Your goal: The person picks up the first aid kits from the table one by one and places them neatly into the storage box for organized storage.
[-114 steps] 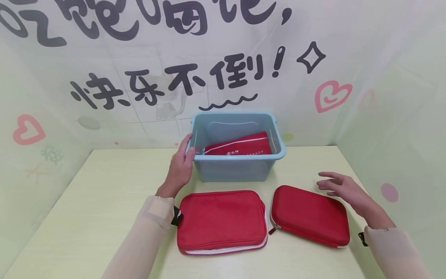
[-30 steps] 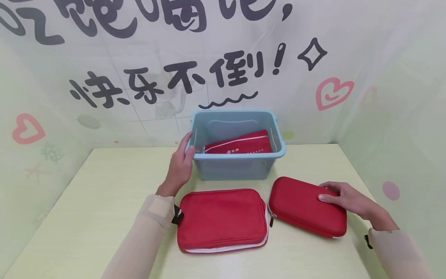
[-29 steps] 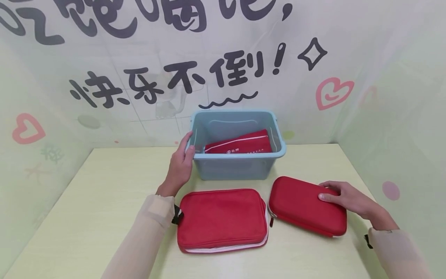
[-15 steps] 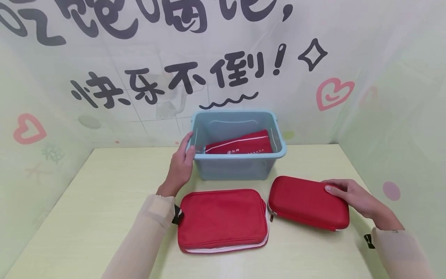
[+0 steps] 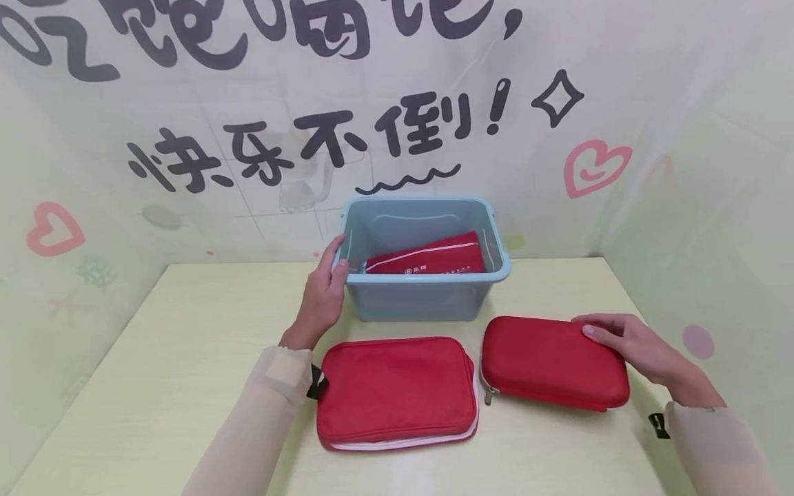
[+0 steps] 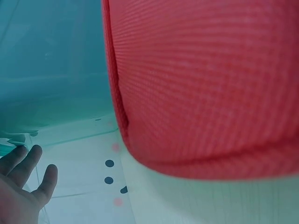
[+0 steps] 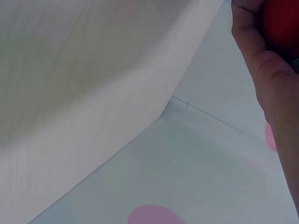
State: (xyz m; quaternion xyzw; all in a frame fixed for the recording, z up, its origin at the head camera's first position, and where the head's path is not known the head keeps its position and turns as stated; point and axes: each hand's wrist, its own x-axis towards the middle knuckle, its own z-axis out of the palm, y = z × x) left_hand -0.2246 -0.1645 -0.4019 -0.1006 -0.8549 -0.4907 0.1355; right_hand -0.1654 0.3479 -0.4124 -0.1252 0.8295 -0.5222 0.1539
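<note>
My left hand (image 5: 321, 296) holds the left rim of a light-blue plastic bin (image 5: 417, 303), thumb at the front corner. In the left wrist view, the fingers (image 6: 28, 163) lie beside the bin. Inside the bin is a folded red item (image 5: 428, 258) with a white stripe and lettering. My right hand (image 5: 645, 348) grips the far right corner of a red zippered hard case (image 5: 552, 362), thumb on top and fingers hidden behind; the case looks raised slightly off the table. Between my forearms lies a flat red zippered pouch (image 5: 397, 389) with a white zipper edge.
The pale wooden table (image 5: 167, 386) meets a printed wall sheet (image 5: 248, 89) close behind the bin. Another sheet (image 5: 713, 227) rises along the right edge, near my right hand. The red pouch lies just in front of the bin.
My right hand came down from beside the hard case, took hold of its far right corner and tilted it up. It has since shifted slightly right. The left hand stays on the bin.
</note>
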